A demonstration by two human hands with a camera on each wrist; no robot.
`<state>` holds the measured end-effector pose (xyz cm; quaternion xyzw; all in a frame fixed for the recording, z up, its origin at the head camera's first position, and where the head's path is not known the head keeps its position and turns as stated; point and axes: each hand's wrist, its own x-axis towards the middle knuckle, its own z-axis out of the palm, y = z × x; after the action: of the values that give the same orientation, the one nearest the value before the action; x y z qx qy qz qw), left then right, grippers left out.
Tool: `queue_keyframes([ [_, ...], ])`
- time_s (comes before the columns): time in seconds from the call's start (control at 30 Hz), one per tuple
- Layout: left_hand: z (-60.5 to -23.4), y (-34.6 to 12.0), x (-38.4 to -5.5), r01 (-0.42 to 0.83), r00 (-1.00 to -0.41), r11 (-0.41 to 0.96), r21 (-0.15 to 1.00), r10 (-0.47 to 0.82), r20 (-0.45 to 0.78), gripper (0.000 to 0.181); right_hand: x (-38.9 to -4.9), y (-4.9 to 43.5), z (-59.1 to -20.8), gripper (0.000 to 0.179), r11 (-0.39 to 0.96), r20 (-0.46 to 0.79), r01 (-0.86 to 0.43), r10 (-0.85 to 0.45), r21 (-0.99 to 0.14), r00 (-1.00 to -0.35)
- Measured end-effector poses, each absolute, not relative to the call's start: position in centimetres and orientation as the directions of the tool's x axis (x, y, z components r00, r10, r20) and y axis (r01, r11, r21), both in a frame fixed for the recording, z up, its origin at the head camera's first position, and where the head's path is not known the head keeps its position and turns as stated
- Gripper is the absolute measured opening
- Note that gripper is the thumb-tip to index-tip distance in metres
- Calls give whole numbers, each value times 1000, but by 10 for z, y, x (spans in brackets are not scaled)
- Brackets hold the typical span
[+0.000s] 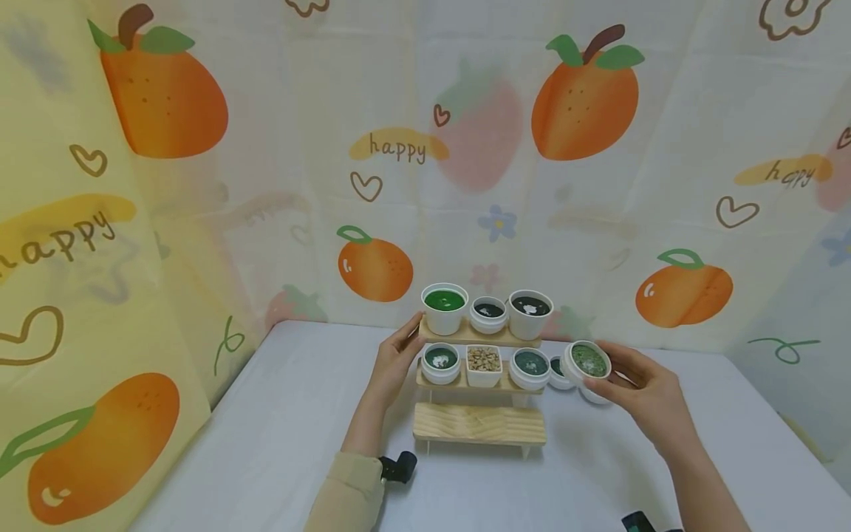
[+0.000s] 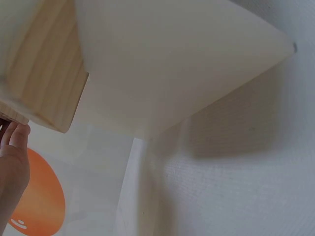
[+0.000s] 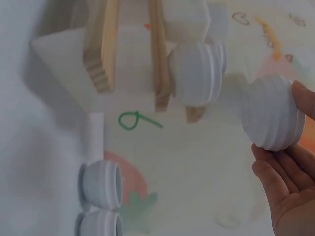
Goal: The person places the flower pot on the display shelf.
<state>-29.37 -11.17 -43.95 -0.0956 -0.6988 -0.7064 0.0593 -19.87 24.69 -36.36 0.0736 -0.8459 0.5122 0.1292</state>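
Observation:
A three-tier wooden stand [image 1: 479, 423] with pale supports stands on the table. My left hand [image 1: 392, 362] grips the left end of its top board; in the left wrist view, the fingers of the left hand [image 2: 15, 152] meet the board's end. My right hand [image 1: 651, 399] holds a small round white pot [image 1: 588, 360] with speckled green contents, raised to the right of the middle board. The right wrist view shows this ribbed pot [image 3: 273, 113] between thumb and fingers, apart from the stand. On the middle board sit two round pots and a square cup of beige bits [image 1: 484, 359].
The top board carries a tall cup with green contents [image 1: 445, 310], a low dark-filled pot [image 1: 488, 316] and a tall dark-filled cup [image 1: 530, 316]. Two white pots [image 3: 101, 183] stand on the white tablecloth [image 1: 266, 443] right of the stand. A fruit-print curtain [image 1: 279, 148] hangs behind.

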Motion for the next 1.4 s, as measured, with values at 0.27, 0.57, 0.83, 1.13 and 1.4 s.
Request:
queue_keyframes([
  [0.27, -440, -112, -295, 216, -975, -13, 976, 50, 217, 52, -191, 223, -358, 59, 377, 311, -329, -110, -866, -944],
  [0.57, -438, -110, -294, 222, -974, 9, 975, 39, 221, 52, -187, 196, -359, 55, 352, 341, -386, -185, -853, -922],
  [0.83, -438, -111, -293, 219, -975, 5, 976, 38, 218, 52, -186, 179, -363, 55, 309, 338, -407, -252, -860, -907],
  [1.13, -439, -111, -293, 213, -976, 3, 977, 40, 213, 52, -185, 158, -374, 60, 293, 266, -354, -299, -888, -916],
  [1.4, -440, -111, -294, 228, -972, -13, 974, 47, 229, 52, -183, 139, -382, 61, 280, 187, -278, -311, -919, -932],
])
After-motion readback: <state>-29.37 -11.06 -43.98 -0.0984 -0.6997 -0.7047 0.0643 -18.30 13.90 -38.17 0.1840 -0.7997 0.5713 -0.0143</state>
